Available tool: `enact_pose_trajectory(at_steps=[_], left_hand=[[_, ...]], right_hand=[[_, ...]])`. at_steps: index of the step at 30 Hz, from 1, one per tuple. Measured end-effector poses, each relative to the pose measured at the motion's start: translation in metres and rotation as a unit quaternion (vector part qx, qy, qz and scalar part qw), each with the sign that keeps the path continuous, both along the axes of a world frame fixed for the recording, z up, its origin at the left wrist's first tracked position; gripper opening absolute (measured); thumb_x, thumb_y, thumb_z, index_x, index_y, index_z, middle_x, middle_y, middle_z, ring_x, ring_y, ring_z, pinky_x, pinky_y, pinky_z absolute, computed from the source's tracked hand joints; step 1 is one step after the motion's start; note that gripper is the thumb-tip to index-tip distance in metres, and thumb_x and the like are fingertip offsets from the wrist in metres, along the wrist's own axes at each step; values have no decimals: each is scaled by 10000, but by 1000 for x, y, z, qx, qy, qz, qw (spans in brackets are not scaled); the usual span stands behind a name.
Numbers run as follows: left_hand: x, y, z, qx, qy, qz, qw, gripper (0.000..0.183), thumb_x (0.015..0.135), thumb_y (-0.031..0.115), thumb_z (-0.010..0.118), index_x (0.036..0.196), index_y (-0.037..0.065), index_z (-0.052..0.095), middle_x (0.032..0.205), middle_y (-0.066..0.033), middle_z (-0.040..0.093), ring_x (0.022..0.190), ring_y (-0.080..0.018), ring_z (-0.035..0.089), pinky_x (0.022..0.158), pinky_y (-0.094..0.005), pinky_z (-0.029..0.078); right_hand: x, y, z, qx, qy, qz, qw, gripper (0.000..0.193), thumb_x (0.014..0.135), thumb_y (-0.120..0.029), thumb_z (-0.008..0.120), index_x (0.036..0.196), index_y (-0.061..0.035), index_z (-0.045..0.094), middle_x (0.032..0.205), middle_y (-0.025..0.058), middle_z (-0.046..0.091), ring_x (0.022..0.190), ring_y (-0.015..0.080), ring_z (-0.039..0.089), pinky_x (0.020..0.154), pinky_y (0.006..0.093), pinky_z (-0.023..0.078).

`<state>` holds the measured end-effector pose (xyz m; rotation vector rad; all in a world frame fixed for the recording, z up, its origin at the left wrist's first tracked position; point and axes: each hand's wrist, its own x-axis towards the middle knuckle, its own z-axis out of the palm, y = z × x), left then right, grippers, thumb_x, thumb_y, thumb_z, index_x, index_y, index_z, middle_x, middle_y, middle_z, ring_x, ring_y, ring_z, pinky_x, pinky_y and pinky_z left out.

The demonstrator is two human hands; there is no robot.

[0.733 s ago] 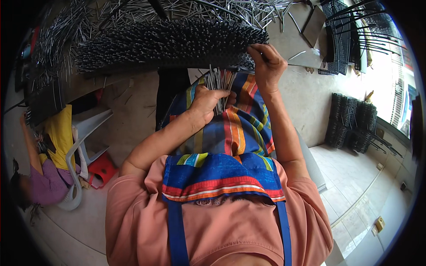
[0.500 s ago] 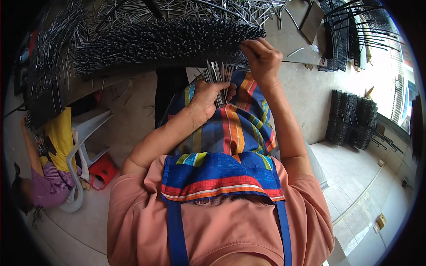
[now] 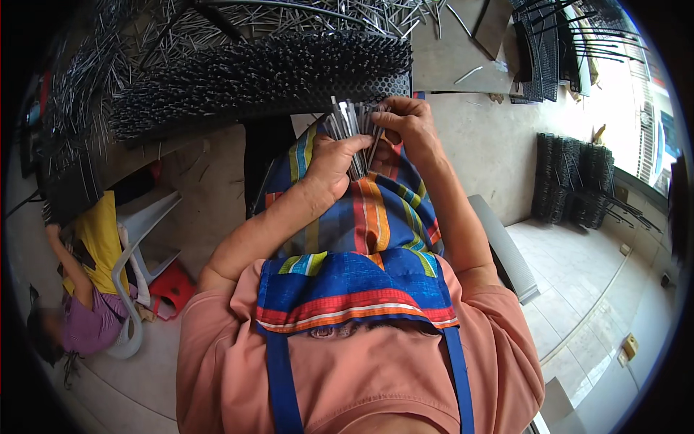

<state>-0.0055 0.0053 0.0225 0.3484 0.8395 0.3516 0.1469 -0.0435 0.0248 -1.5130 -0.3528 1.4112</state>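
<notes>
My left hand is wrapped round a bundle of thin grey rods, their ends fanning upward above my lap. At the bundle's right side my right hand pinches the top of a rod between thumb and fingers. Just beyond both hands lies a long black perforated rack, densely filled with upright dark rods. Bare holes show along its near right part. A striped colourful apron covers my front and lap beneath the bundle.
Loose rods are heaped behind the rack. More black racks stand at the far right, and dark stacks rest on the floor. At left, another person sits on a grey plastic chair, near a red container.
My right hand has come down and left from the rack's right end to the bundle in my left hand. My left hand stays round the rods. The view has shifted slightly.
</notes>
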Motion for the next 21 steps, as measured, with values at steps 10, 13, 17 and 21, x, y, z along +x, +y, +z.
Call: enact_pose_trajectory(at_steps=[10, 13, 17, 21], left_hand=[[7, -8, -16, 25, 95, -11, 995, 124, 834, -40, 599, 944, 6, 629, 830, -143, 700, 679, -236, 702, 545, -324, 561], [10, -5, -13, 20, 98, -22, 995, 147, 832, -43, 602, 974, -6, 613, 833, -155, 699, 678, -244, 702, 544, -321, 561], [11, -4, -14, 10, 97, -31, 995, 145, 829, -46, 605, 971, -14, 615, 833, -159, 700, 673, -244, 700, 543, -319, 556], [11, -4, -15, 26, 101, -28, 994, 151, 816, -38, 640, 966, -21, 628, 840, -155, 702, 677, -236, 698, 558, -323, 564]], right_hand=[[50, 7, -21, 237, -356, -256, 867, 54, 791, 14, 730, 834, 24, 698, 713, 9, 623, 600, 61, 516, 539, 201, 393], [54, 8, -27, 246, -405, -232, 850, 54, 768, 38, 731, 800, 31, 688, 744, 31, 635, 643, 79, 553, 572, 215, 431], [47, 11, -36, 240, -424, -193, 852, 48, 785, 32, 727, 826, 19, 706, 757, 12, 640, 616, 54, 536, 536, 202, 408], [43, 17, -33, 208, -552, -101, 801, 70, 766, 59, 711, 827, 28, 698, 760, 41, 656, 614, 79, 582, 562, 212, 459]])
